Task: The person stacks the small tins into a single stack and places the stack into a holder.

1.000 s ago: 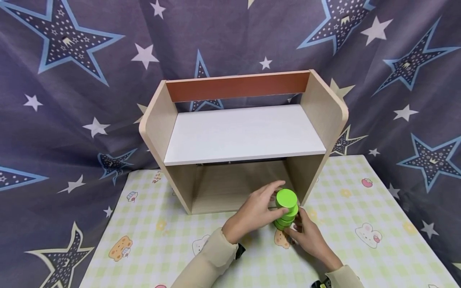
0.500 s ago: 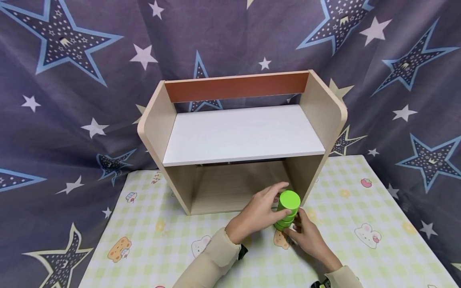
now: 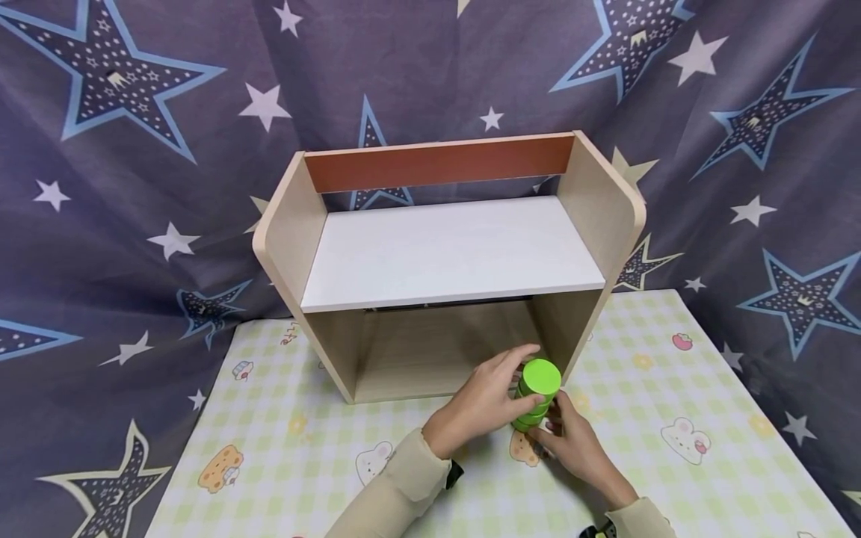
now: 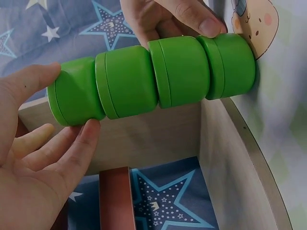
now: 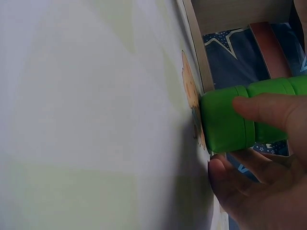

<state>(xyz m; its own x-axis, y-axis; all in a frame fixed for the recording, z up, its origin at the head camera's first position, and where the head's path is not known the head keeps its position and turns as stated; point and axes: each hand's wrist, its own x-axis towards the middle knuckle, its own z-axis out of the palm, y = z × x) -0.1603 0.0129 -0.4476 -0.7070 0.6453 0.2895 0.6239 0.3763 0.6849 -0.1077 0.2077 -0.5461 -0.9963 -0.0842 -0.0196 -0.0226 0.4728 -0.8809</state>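
Several lidded green jars stand in an upright stack (image 3: 536, 396) on the tablecloth, just in front of the shelf's right side. My left hand (image 3: 480, 396) pinches the top jar (image 4: 79, 93), thumb on one side and fingertips on the other. Low on the stack, my right hand (image 3: 581, 441) holds the bottom jar (image 5: 225, 120) between thumb and fingers. In the left wrist view the jars follow one another in nearly a straight line, lid to base, with small offsets at the joints.
A wooden two-level shelf (image 3: 457, 250) with a white middle board and a brown back rail stands behind the hands. A checked cartoon tablecloth (image 3: 726, 396) covers the table. Star-patterned dark cloth (image 3: 430, 60) hangs behind and at the sides.
The top jar has shifted right with my left hand and now lies more in line with those below, where a lower jar stuck out before. My right hand has stayed at the base.
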